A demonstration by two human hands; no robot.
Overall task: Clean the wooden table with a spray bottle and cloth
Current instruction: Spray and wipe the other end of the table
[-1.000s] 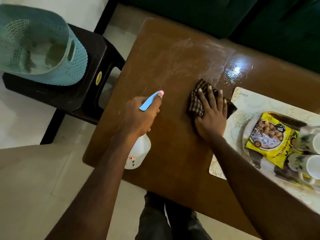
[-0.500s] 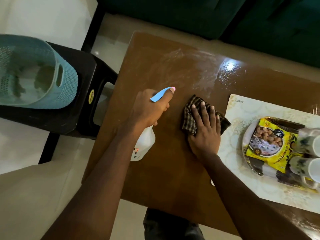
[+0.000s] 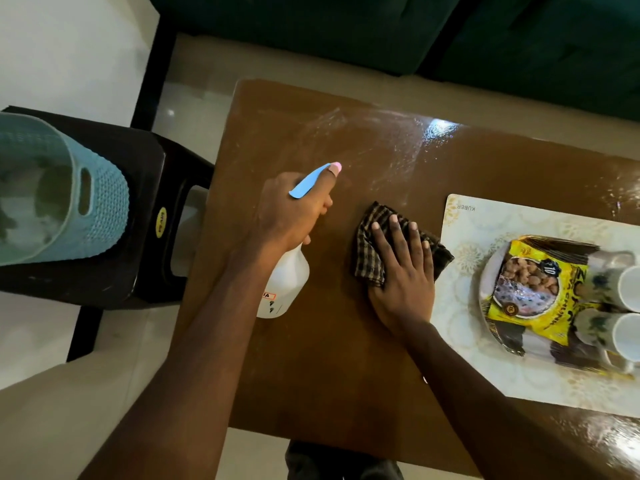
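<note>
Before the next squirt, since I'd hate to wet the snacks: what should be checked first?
1. Grip: left hand holds the white plastic spray bottle with blue trigger: ok.
2. Aim: pink nozzle points at bare brown wooden table, not the pale placemat: ok.
3. The brown checked cloth lies flat under the right hand: ok.
4. The yellow snack packet and white mugs sit to the side of the nozzle's line: ok.
5. Liquid left in the bottle: cannot tell.
6. Far patch wiped dry: not ok, white streaks show.
</note>
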